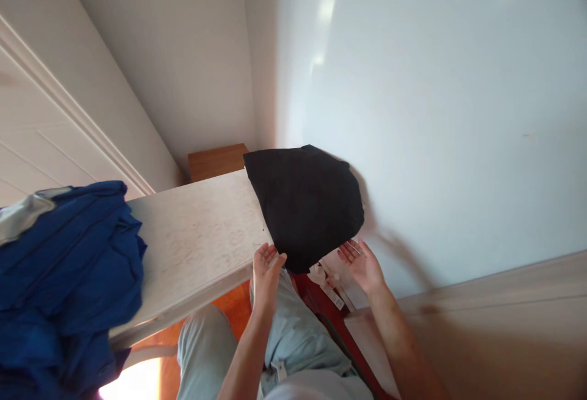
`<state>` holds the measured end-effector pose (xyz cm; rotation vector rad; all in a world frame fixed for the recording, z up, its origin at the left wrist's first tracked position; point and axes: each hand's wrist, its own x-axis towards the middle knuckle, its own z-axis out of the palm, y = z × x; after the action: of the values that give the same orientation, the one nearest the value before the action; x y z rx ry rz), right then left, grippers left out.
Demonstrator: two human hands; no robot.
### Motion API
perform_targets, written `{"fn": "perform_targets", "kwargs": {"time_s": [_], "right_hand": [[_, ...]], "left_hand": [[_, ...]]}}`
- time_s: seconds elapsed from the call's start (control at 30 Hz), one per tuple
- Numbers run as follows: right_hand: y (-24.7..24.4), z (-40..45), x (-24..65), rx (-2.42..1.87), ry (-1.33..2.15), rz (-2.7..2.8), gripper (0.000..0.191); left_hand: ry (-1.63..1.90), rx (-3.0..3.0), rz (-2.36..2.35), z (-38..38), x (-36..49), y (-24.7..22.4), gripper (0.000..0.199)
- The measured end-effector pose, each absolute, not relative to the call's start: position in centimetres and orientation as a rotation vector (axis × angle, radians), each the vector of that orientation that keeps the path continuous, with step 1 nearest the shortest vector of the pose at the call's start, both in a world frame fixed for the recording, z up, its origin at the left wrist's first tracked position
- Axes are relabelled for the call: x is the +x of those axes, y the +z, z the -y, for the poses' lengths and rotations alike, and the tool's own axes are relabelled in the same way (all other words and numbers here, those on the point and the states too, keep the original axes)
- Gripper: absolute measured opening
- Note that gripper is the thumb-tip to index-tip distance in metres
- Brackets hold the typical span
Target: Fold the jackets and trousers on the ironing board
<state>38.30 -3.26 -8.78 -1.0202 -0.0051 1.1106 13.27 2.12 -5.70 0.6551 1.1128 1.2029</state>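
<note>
A black cloth (312, 204) lies spread at the right end of the white table (197, 235), its right part close to the wall and its lower corner over the front edge. My left hand (268, 265) is palm up at the cloth's lower left edge, fingers apart. On the other side, my right hand (362, 262) is also palm up with spread fingers, just under the cloth's lower right edge. A thin pale line shows by its fingertips; I cannot tell what it is.
Crumpled blue fabric (68, 265) covers the table's left end, with a whitish cloth (25, 213) on it. Behind the table is a brown wooden piece (217, 161). The pale wall (435, 112) rises at the right. White items (328, 281) sit low between my hands.
</note>
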Motion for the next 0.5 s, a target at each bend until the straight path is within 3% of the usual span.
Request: {"fn": "perform_targets", "kwargs": {"time_s": [0.07, 0.2, 0.3, 0.5], "right_hand": [[-7.7, 3.1, 38.1, -0.863, 1.231, 0.01, 0.018], [-5.0, 1.8, 36.7, -0.839, 1.119, 0.044, 0.019], [-2.5, 0.6, 36.0, -0.871, 1.016, 0.185, 0.032], [1.9, -1.3, 37.9, -1.006, 0.852, 0.462, 0.023]], "left_hand": [[1.137, 0.606, -1.114, -0.1, 13.7, -5.9, 0.057], [1.012, 0.681, -1.14, 0.7, 14.8, -6.0, 0.054], [0.899, 0.746, -1.13, -0.3, 15.2, -5.5, 0.046], [0.938, 0.489, -0.886, -2.4, 15.1, -2.1, 0.014]]}}
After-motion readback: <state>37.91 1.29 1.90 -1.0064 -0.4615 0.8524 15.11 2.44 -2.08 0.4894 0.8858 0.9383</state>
